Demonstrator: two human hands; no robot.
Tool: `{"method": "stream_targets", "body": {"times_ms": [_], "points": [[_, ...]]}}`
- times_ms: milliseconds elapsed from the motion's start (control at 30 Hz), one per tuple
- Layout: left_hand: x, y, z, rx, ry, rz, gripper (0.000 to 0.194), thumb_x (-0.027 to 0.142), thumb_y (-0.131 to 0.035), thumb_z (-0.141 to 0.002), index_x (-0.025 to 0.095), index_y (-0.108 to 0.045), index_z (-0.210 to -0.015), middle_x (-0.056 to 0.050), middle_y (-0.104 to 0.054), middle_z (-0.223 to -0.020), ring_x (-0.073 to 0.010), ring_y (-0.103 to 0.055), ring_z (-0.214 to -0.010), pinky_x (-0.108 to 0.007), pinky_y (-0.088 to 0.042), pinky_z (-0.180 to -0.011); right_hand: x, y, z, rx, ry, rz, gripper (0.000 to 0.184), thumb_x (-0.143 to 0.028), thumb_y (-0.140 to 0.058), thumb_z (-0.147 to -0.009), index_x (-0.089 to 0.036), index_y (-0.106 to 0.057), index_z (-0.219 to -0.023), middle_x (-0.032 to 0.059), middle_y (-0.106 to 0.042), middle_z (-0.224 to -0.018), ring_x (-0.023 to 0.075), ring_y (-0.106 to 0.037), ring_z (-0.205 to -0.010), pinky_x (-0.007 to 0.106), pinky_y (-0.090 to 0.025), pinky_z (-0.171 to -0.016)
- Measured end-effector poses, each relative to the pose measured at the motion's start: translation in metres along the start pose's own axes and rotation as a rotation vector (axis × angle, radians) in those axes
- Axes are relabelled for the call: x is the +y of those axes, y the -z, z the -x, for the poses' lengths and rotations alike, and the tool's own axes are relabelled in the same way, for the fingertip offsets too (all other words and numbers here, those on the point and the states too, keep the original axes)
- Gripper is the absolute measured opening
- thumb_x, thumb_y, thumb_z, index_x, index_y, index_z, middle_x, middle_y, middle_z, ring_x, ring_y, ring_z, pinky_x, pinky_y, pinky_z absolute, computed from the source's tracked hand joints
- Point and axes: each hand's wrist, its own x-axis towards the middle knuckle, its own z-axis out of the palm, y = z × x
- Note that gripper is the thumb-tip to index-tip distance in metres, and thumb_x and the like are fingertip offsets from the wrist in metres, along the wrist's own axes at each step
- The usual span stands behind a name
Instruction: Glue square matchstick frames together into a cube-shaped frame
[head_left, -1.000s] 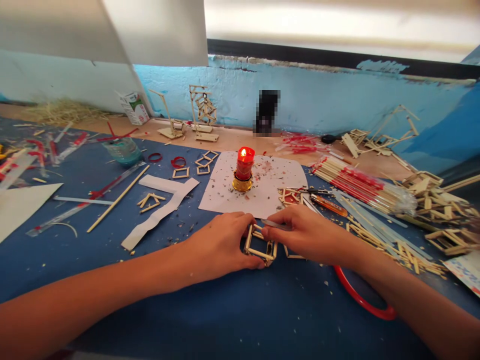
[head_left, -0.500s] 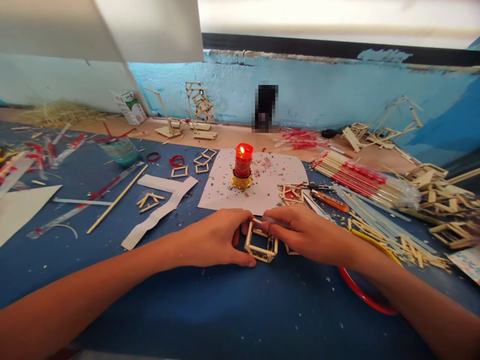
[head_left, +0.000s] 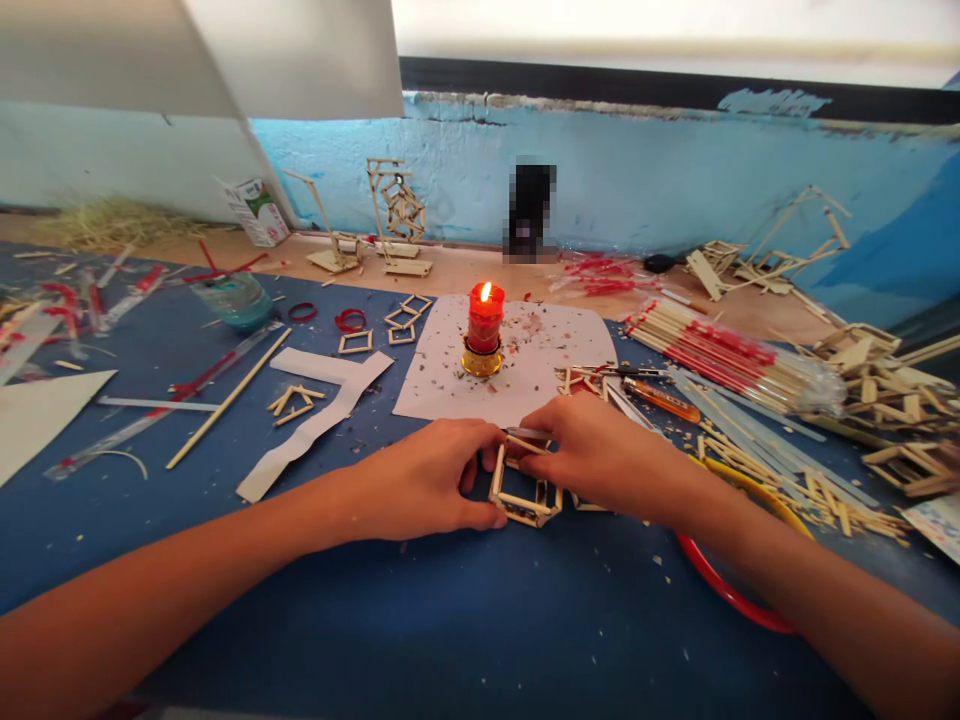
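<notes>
One boxy, open-sided, pale wooden frame (head_left: 521, 502): left grip (head_left: 429, 474) pinches it, right grip (head_left: 592, 452) pinches a greyish strip (head_left: 529, 433).

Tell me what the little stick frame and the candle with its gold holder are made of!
Stick frame: probably bare wood, pale and matte. Red candle: likely wax, its lit top glowing through. Gold holder: shiny, so metal or metal-coated plastic.

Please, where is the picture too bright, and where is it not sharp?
Head view: the white band above the blue wall is washed out; head view: the strawlike pile looks smeared; head view: the stick frame held by the left hand is fairly sharp, the grey strip in the right hand less clear.
</notes>
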Motion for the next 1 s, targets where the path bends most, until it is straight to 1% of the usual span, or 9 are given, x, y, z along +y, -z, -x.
{"method": "stream_targets", "body": {"times_ms": [133,300,367,467,567,633,800,900,1000], "points": [[0.001,-0.001,0.000,0.006,0.002,-0.017,0.036,0.033,-0.079,-0.079,0.018,-0.065,-0.108,0.001,-0.059,-0.083,-0.0179,-0.058,-0.072,-0.030,-0.043,-0.061,-0.004,0.000,-0.001,0.016,-0.026,0.020,0.017,-0.027,-0.066,-0.084,-0.020,-0.070,-0.069,0.0040,-0.066,-0.062,0.0150,-0.051,-0.056,0.031,-0.031,-0.055],[-0.001,-0.003,0.001,0.027,-0.038,-0.023,0.032,0.034,-0.079,-0.079,0.019,-0.065,-0.102,0.000,-0.058,-0.089,-0.0182,-0.058,-0.074,-0.031,-0.044,-0.065,-0.005,-0.003,0.000,0.027,-0.019,0.020,0.018,-0.027,-0.065,-0.085,-0.020,-0.069,-0.068,0.0030,-0.065,-0.061,0.0143,-0.049,-0.055,0.031,-0.030,-0.055],[-0.001,-0.004,0.002,0.037,-0.046,-0.023,0.033,0.033,-0.079,-0.079,0.020,-0.065,-0.106,0.000,-0.056,-0.093,-0.0182,-0.058,-0.077,-0.031,-0.045,-0.066,-0.004,-0.004,0.000,0.026,-0.011,0.007,0.021,-0.028,-0.064,-0.086,-0.020,-0.069,-0.068,0.0021,-0.064,-0.060,0.0138,-0.048,-0.055,0.030,-0.030,-0.055],[-0.001,-0.004,0.004,0.030,-0.037,-0.015,0.037,0.032,-0.078,-0.080,0.021,-0.066,-0.113,0.000,-0.054,-0.095,-0.0180,-0.058,-0.079,-0.031,-0.046,-0.068,0.003,-0.001,0.000,-0.010,0.011,-0.031,0.022,-0.033,-0.065,-0.087,-0.019,-0.070,-0.071,-0.0004,-0.062,-0.061,0.0129,-0.046,-0.056,0.029,-0.030,-0.054],[0.000,-0.004,0.004,0.026,-0.029,-0.009,0.031,0.034,-0.079,-0.081,0.021,-0.067,-0.107,0.000,-0.054,-0.095,-0.0176,-0.057,-0.078,-0.031,-0.045,-0.067,0.012,0.006,0.002,-0.071,0.048,-0.102,0.028,-0.044,-0.068,-0.087,-0.019,-0.073,-0.076,-0.0021,-0.061,-0.064,0.0130,-0.047,-0.059,0.028,-0.031,-0.053],[0.000,-0.003,0.004,0.028,-0.025,-0.009,0.029,0.034,-0.079,-0.080,0.020,-0.067,-0.102,0.001,-0.054,-0.093,-0.0172,-0.057,-0.077,-0.031,-0.044,-0.065,0.019,0.011,0.004,-0.086,0.079,-0.174,0.030,-0.047,-0.067,-0.089,-0.019,-0.073,-0.080,-0.0024,-0.059,-0.065,0.0132,-0.046,-0.061,0.028,-0.030,-0.052],[0.000,-0.003,0.003,0.033,-0.033,-0.003,0.026,0.032,-0.079,-0.080,0.020,-0.066,-0.098,0.001,-0.053,-0.092,-0.0165,-0.056,-0.075,-0.030,-0.043,-0.064,0.023,0.016,0.009,-0.106,0.135,-0.208,0.032,-0.038,-0.057,-0.097,-0.020,-0.061,-0.070,-0.0054,-0.046,-0.061,0.0113,-0.040,-0.058,0.027,-0.028,-0.052],[0.000,-0.003,0.003,0.028,-0.042,0.010,0.025,0.030,-0.079,-0.080,0.020,-0.066,-0.100,0.001,-0.053,-0.094,-0.0158,-0.056,-0.075,-0.030,-0.044,-0.065,0.019,0.015,0.010,-0.115,0.147,-0.218,0.026,-0.031,-0.057,-0.097,-0.020,-0.062,-0.074,-0.0055,-0.052,-0.064,0.0109,-0.043,-0.059,0.027,-0.030,-0.053],[0.001,-0.004,0.004,0.026,-0.057,0.000,0.025,0.029,-0.079,-0.081,0.020,-0.066,-0.100,0.001,-0.053,-0.095,-0.0157,-0.056,-0.076,-0.030,-0.044,-0.065,0.017,0.014,0.010,-0.124,0.162,-0.205,0.022,-0.030,-0.055,-0.098,-0.020,-0.066,-0.081,-0.0042,-0.057,-0.068,0.0119,-0.048,-0.061,0.027,-0.032,-0.055]]}}
